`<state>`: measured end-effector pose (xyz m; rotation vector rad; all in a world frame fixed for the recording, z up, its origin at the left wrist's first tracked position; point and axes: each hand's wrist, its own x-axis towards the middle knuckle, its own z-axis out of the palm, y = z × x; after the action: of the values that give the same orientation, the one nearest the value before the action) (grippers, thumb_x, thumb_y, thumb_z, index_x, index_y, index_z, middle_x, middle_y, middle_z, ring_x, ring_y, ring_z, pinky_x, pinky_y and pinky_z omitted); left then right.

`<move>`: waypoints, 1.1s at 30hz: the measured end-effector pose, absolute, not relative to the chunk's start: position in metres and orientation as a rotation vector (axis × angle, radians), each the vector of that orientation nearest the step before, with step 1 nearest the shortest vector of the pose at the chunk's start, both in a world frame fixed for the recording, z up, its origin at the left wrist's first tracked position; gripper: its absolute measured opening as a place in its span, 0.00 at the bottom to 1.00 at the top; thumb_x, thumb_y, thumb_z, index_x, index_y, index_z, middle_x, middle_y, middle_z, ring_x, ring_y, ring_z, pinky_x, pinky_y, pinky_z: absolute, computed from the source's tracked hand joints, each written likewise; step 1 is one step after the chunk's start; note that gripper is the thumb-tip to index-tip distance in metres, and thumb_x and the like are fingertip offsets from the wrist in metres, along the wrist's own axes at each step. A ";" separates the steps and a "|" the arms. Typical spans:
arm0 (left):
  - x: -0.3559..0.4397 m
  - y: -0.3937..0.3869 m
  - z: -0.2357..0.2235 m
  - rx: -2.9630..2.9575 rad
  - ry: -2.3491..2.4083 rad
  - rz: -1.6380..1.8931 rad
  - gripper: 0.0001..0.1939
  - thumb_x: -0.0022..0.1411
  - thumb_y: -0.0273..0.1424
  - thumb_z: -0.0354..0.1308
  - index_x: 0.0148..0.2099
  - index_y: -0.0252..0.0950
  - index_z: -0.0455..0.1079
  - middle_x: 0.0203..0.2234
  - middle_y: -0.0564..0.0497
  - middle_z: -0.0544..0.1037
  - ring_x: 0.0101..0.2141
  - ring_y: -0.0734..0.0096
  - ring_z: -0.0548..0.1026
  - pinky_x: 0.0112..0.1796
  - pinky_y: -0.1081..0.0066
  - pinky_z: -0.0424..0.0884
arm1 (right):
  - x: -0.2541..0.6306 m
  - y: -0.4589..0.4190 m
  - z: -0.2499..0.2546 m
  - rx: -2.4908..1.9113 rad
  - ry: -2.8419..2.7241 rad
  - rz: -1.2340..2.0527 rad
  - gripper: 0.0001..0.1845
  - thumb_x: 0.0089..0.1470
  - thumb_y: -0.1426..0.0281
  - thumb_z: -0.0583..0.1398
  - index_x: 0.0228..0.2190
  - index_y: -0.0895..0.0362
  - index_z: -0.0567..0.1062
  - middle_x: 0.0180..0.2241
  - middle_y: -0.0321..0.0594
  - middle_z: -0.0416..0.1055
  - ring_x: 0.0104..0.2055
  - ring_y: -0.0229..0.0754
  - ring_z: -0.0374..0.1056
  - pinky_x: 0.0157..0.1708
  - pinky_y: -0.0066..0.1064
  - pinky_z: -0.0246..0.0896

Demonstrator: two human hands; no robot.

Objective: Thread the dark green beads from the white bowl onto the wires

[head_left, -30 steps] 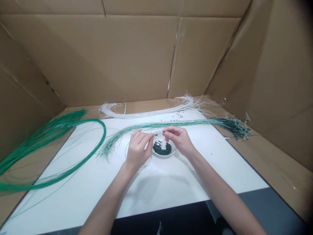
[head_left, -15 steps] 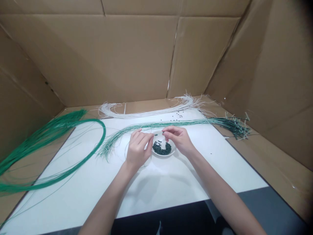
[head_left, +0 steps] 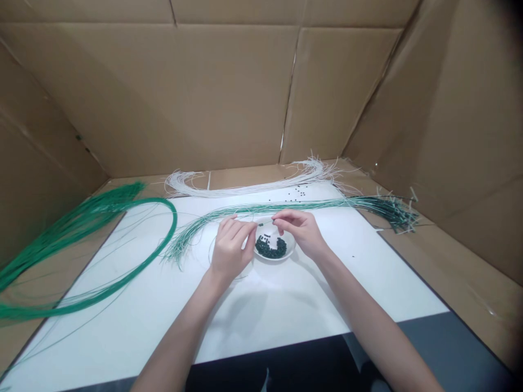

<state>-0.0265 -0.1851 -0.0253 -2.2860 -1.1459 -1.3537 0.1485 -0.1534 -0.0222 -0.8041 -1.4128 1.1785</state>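
Note:
Over a shallow white dish [head_left: 274, 259] my left hand [head_left: 232, 247] is closed in a pinch on a thin green strand. Parts of that strand curve faintly beside the hand. A small dark green bead [head_left: 261, 224] shows just past its fingertips. My right hand [head_left: 300, 231] faces it a short gap away, thumb and forefinger pinched on another tiny dark bead [head_left: 273, 220], mostly covered by the fingers. Many dark green beads [head_left: 270, 249] lie heaped along the near side of the dish. Whether the strand runs between both hands is too fine to tell.
Behind the dish lies a bundle of green strands [head_left: 245, 209] with dark, white-tipped ends at right. A white strand bundle [head_left: 245, 190] lies farther back. Looped green strands [head_left: 175, 218] fill the left. Loose beads [head_left: 300, 191] dot the white table [head_left: 278, 305]. Cardboard walls [head_left: 196, 98] surround it.
Almost nothing differs. My right hand has shifted very slightly, its lower fingers a little farther right over the dish; my left hand keeps its pinch in place.

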 end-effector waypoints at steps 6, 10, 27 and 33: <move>-0.027 -0.185 -0.026 -2.271 -1.137 -1.374 0.07 0.54 0.21 0.53 0.36 0.36 0.66 0.26 0.54 0.74 0.30 0.75 0.69 0.46 0.65 0.63 | 0.149 -0.153 -0.022 -0.809 -1.408 1.172 0.04 0.41 0.70 0.63 0.25 0.56 0.76 0.23 0.34 0.70 0.20 0.30 0.61 0.22 0.25 0.57; -0.027 -0.185 -0.025 -2.279 -1.134 -1.351 0.07 0.54 0.22 0.53 0.36 0.36 0.66 0.26 0.53 0.74 0.29 0.75 0.69 0.45 0.65 0.63 | 0.149 -0.153 -0.022 -0.801 -1.420 1.177 0.04 0.41 0.70 0.63 0.25 0.56 0.76 0.23 0.34 0.70 0.20 0.30 0.61 0.22 0.25 0.57; -0.025 -0.186 -0.026 -2.325 -1.131 -1.292 0.07 0.55 0.23 0.51 0.36 0.36 0.66 0.25 0.53 0.73 0.29 0.74 0.68 0.45 0.65 0.63 | 0.145 -0.157 -0.022 -0.797 -1.487 1.204 0.05 0.41 0.70 0.63 0.26 0.56 0.76 0.26 0.36 0.70 0.24 0.32 0.62 0.23 0.25 0.59; -0.022 -0.185 -0.029 -2.324 -1.185 -1.350 0.06 0.55 0.23 0.52 0.35 0.36 0.66 0.25 0.53 0.73 0.29 0.74 0.69 0.46 0.65 0.63 | 0.142 -0.157 -0.025 -0.826 -1.507 1.221 0.08 0.40 0.68 0.63 0.27 0.57 0.76 0.27 0.37 0.71 0.24 0.32 0.62 0.24 0.26 0.60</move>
<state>-0.0220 -0.1847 -0.0289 -2.3239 -1.1852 -1.3496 0.1416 -0.1570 -0.0251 -0.8258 -1.5068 1.2211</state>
